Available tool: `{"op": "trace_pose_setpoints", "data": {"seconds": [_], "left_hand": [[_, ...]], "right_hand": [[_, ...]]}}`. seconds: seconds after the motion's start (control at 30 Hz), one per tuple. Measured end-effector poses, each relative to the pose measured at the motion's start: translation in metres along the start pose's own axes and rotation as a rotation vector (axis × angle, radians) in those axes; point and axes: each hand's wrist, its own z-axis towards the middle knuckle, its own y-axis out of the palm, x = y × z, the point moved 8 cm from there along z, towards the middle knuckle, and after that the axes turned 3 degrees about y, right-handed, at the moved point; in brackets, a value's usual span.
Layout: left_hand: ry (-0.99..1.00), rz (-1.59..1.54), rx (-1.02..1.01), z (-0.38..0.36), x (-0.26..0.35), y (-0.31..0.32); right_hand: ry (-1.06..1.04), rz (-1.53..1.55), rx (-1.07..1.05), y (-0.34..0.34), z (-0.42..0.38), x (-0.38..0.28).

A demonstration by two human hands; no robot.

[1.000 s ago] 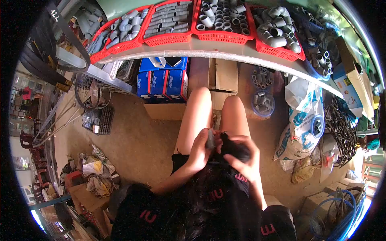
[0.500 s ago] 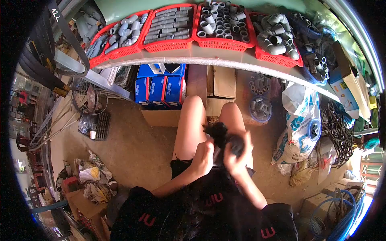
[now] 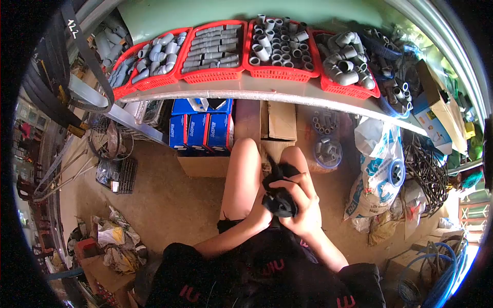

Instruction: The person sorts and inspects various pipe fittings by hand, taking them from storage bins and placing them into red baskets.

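Observation:
My right hand (image 3: 300, 201) is wrapped round a black object (image 3: 280, 202), held above my lap between the knees. A rounded dark end faces me, and a thin dark part sticks up beyond the fingers. I cannot make out what the object is. Against its left side rests my left hand (image 3: 261, 211), closed, with its fingers partly hidden behind the black object. Both hands are close together in front of the black shirt (image 3: 257, 267).
Ahead, a shelf (image 3: 246, 95) bears red baskets (image 3: 210, 76) of grey pipe fittings. Under it stand blue boxes (image 3: 220, 131) and cartons (image 3: 280, 120). A white sack (image 3: 377, 174) is at right, a black crate (image 3: 125, 177) at left, blue hose (image 3: 444, 267) at lower right.
My hands have come together round the black object, which has moved slightly down and left. The shelf and baskets sit a little lower in view.

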Motion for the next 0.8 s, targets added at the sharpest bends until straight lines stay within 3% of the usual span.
{"op": "trace_pose_setpoints", "data": {"seconds": [0.03, 0.13, 0.2, 0.23, 0.3, 0.33, 0.37, 0.43, 0.47, 0.5, 0.57, 0.6, 0.67, 0.8], "left_hand": [[0.098, 0.441, 0.015, -0.002, 0.017, 0.002], [0.154, 0.466, -0.01, 0.008, 0.03, 0.002], [-0.078, 0.611, -0.017, 0.005, 0.027, -0.004], [0.267, 0.6, -0.087, 0.006, 0.056, 0.031], [0.018, 0.433, -0.272, -0.002, 0.063, 0.051], [0.036, 0.27, -0.268, 0.003, 0.057, 0.038], [0.041, 0.095, -0.279, 0.006, 0.056, 0.03], [0.04, -0.12, -0.018, 0.016, 0.047, 0.01], [-0.005, -0.079, 0.08, 0.018, 0.046, 0.005], [-0.032, -0.114, 0.121, 0.022, 0.031, -0.004], [0.133, -0.038, 0.144, 0.013, 0.013, -0.006], [0.212, -0.002, 0.158, 0.003, 0.007, -0.003], [0.187, -0.016, -0.014, -0.001, 0.002, 0.002], [0.097, 0.098, -0.092, -0.006, 0.006, 0.004]], "right_hand": [[0.03, 0.026, 0.022, 0.0, 0.001, 0.0], [0.061, 0.098, 0.104, -0.004, 0.005, 0.003], [0.344, 0.299, 0.19, -0.008, 0.002, 0.035], [0.457, 0.359, 0.263, -0.013, 0.0, 0.054], [0.493, 0.365, 0.495, -0.028, -0.01, 0.073], [0.319, 0.415, 0.425, -0.035, 0.0, 0.06], [0.326, 0.476, 0.41, -0.037, -0.003, 0.054], [0.135, 0.318, 0.321, -0.035, -0.005, 0.026], [-0.076, 0.221, 0.257, -0.027, -0.004, 0.009], [-0.03, 0.122, 0.131, -0.01, -0.003, 0.003], [-0.117, -0.1, -0.067, 0.013, 0.003, -0.013], [-0.034, -0.036, -0.065, 0.016, 0.001, -0.002], [0.076, 0.015, -0.033, 0.018, 0.0, 0.011], [0.062, -0.03, -0.067, 0.027, -0.01, 0.02]]}}
